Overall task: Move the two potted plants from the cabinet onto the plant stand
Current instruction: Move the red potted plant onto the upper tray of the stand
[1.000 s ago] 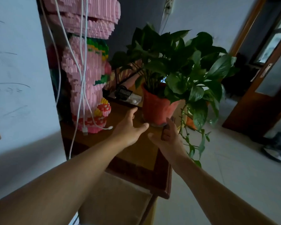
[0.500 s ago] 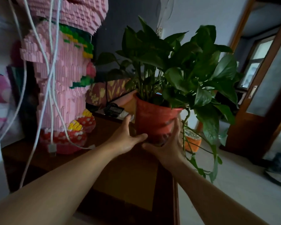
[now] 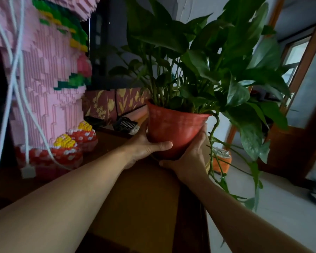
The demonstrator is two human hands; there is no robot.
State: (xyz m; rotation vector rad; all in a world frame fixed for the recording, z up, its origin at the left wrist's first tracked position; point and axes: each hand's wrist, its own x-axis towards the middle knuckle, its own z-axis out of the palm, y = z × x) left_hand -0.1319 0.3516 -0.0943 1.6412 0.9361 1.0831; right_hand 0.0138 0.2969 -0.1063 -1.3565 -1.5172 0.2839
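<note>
While both arms are stretched forward from the bottom of the view, a red pot (image 3: 173,128) is held between the two hands near the centre of the frame. The left hand (image 3: 144,145) is pressed to the pot's side at about 9 o'clock, its thumb laid across the lower front of the pot and its fingers (image 3: 143,127) curled round the far side — closed on the pot. The right hand (image 3: 188,159) cups the pot from about 4 o'clock, palm under the base edge, fingers wrapped up the right wall and closed on it as well. The pot is seen upright above the near end of the wooden cabinet (image 3: 135,198); whether its base touches the cabinet top cannot be told, since the hands hide it. Broad green leaves (image 3: 208,57) fill the frame from 12 to 3 o'clock, and a trailing vine (image 3: 215,157) hangs down past the right wrist. At 9 o'clock a pink brick-built figure (image 3: 49,84) stands on the cabinet, with white cables (image 3: 16,99) draped in front of it. A second pot, orange (image 3: 223,161), is glimpsed low behind the vine — beyond the cabinet's right edge. A brown door (image 3: 299,139) is seen at 3 o'clock.
</note>
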